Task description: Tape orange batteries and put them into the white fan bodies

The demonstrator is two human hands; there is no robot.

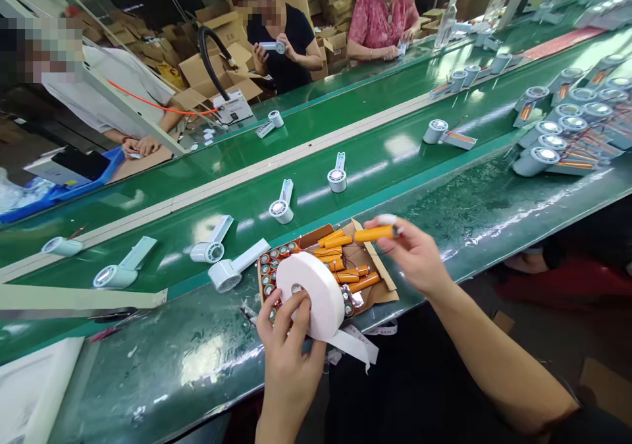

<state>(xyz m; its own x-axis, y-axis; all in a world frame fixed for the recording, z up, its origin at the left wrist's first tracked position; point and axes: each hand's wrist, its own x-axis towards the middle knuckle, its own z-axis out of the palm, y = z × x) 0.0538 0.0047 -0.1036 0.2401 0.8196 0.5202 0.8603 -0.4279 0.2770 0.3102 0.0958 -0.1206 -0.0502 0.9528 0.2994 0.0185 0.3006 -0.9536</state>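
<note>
My left hand (291, 345) grips a thick roll of white tape (313, 296), fingers at its core and thumb below; a loose strip hangs from its lower right. Between the fingertips of my right hand (412, 249) is an orange battery cell (374, 233), with a white covering on one fingertip. Below both hands, an open cardboard box (388, 292) holds several orange cells, some upright with their ends showing and others lying flat with thin wires. The roll hides part of the box.
Pale-blue handheld fan bodies (281, 210) are spaced along the green conveyor belt (306, 147). A dense cluster of fan bodies (546, 154) stands at the right. Three co-workers sit across the belt. A white tray (39, 378) lies at lower left, near a metal bar (79, 299).
</note>
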